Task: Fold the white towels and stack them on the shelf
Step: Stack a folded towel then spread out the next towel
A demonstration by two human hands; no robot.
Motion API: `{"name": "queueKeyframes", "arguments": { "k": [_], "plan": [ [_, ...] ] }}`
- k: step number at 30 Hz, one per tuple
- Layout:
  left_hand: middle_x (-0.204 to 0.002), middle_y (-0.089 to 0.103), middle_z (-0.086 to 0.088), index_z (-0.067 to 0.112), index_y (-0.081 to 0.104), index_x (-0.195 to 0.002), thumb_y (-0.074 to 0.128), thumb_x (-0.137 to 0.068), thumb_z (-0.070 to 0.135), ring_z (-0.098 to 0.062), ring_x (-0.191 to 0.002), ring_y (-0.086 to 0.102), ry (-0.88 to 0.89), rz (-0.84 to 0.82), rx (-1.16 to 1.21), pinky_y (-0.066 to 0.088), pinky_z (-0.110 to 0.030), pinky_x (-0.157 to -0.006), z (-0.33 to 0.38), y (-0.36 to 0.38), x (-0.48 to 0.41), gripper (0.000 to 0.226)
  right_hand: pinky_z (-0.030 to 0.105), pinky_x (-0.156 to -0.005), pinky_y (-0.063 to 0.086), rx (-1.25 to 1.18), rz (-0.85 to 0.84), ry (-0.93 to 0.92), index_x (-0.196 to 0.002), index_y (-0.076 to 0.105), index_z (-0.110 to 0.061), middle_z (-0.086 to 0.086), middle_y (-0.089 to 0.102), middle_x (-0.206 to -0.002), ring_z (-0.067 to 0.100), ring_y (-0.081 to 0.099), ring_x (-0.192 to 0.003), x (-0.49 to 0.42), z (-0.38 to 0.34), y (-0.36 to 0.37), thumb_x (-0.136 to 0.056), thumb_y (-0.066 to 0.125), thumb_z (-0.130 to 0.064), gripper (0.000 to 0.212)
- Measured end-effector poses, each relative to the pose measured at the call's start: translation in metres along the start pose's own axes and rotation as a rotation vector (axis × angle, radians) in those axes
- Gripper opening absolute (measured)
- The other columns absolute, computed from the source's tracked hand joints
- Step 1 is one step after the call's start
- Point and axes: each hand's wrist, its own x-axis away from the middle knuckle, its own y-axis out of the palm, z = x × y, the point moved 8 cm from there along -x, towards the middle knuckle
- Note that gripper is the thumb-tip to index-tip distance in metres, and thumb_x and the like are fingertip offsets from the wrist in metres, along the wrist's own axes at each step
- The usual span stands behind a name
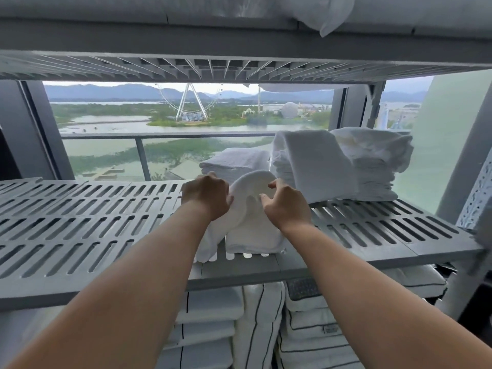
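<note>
Towel: the towel lies on the shelf close to its front lip, partly folded, with its upper part humped up between the hands.
Left hand: the left hand has its fingers curled round the towel's left side and holds it.
Right hand: the right hand has thumb and fingers curled into the raised fold from the right, pinching it.
Step in hand: most likely bringing the humped part over and flat, so that the towel closes into a neat block ready to go on a pile.
Doing it well: keep both sides level so the fold lands square. Line the hems up before pressing. Smooth outward from the middle to push the hump out, since soft terry tends to spring back and skew.
Front edge: the near hem sits over the last slots, just beside the lip. A pull toward the body could drag it off the shelf, so working away from the lip looks safer.
Behind: the low stack stands just beyond the hands and looks the likeliest place for this towel.
Right: the tall stack rises near the right hand, with a looser right stack behind it. A wide elbow could nudge them.
Left: only slats show here, giving room to slide or turn the towel.
Above: the upper shelf caps any lift, so keep moves low.
</note>
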Motion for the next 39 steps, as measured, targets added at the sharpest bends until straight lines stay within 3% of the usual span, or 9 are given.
{"name": "queueKeyframes", "arguments": {
  "k": [6, 9, 14, 21, 24, 30, 39],
  "plan": [
    [-0.114, 0.060, -0.007, 0.022, 0.070, -0.110, 0.043, -0.093, 0.067, -0.030, -0.103, 0.062, 0.053, -0.025, -0.073, 0.042, -0.034, -0.070, 0.005, 0.014, -0.024, 0.055, 0.030, -0.073, 0.045, 0.033, -0.071, 0.018, -0.110, 0.065, -0.025, 0.001, 0.072, -0.106, 0.026, 0.065, -0.101, -0.007, 0.008, 0.010, -0.081, 0.066, -0.045, 0.034],
    [-0.109, 0.061, -0.008, 0.018, 0.072, -0.105, 0.037, -0.093, 0.069, -0.030, -0.097, 0.062, 0.069, 0.084, -0.090, 0.045, -0.035, -0.071, 0.011, 0.004, -0.033, 0.062, 0.030, -0.069, 0.041, 0.044, -0.019, 0.016, -0.104, 0.064, -0.023, 0.003, 0.072, -0.099, 0.027, 0.065, -0.094, -0.014, 0.011, 0.003, -0.086, 0.060, -0.040, 0.025],
    [-0.108, 0.061, -0.006, 0.022, 0.068, -0.107, 0.047, -0.091, 0.065, -0.029, -0.096, 0.062, 0.146, 0.257, -0.033, 0.049, -0.038, -0.081, 0.035, -0.016, -0.042, 0.050, 0.032, -0.070, 0.046, 0.075, 0.023, 0.030, -0.099, 0.063, -0.021, 0.005, 0.072, -0.093, 0.030, 0.065, -0.090, -0.023, 0.026, -0.005, -0.090, 0.056, -0.037, 0.020],
    [-0.114, 0.062, -0.003, 0.028, 0.066, -0.109, 0.054, -0.091, 0.058, -0.027, -0.101, 0.063, 0.176, 0.254, 0.098, 0.045, -0.037, -0.081, 0.077, -0.016, -0.066, 0.038, 0.030, -0.067, 0.042, 0.063, 0.081, 0.008, -0.100, 0.060, -0.022, 0.006, 0.070, -0.087, 0.030, 0.064, -0.084, -0.044, 0.050, -0.015, -0.089, 0.055, -0.030, 0.015],
    [-0.115, 0.062, -0.002, 0.028, 0.067, -0.111, 0.051, -0.092, 0.061, -0.027, -0.101, 0.064, 0.149, 0.241, 0.085, 0.046, -0.037, -0.078, 0.095, -0.011, -0.079, 0.041, 0.033, -0.069, 0.048, 0.053, 0.122, -0.009, -0.103, 0.059, -0.021, 0.008, 0.071, -0.088, 0.032, 0.065, -0.085, -0.059, 0.066, -0.025, -0.088, 0.054, -0.027, 0.017],
    [-0.127, 0.059, -0.002, 0.032, 0.059, -0.130, 0.045, -0.092, 0.065, -0.027, -0.111, 0.063, 0.066, 0.152, 0.039, 0.049, -0.040, -0.081, 0.135, 0.004, -0.116, 0.053, 0.030, -0.067, 0.045, 0.032, 0.169, -0.039, -0.103, 0.059, -0.023, 0.001, 0.069, -0.091, 0.025, 0.065, -0.084, -0.098, 0.108, -0.049, -0.089, 0.054, -0.025, 0.015],
    [-0.124, 0.060, -0.004, 0.027, 0.057, -0.128, 0.047, -0.091, 0.065, -0.029, -0.104, 0.066, -0.041, 0.159, 0.042, 0.051, -0.040, -0.077, 0.183, 0.017, -0.156, 0.054, 0.026, -0.067, 0.038, 0.025, 0.234, -0.166, -0.105, 0.064, -0.019, 0.004, 0.064, -0.100, 0.023, 0.060, -0.093, -0.155, 0.163, -0.077, -0.091, 0.059, -0.026, 0.016]
  ]
}}
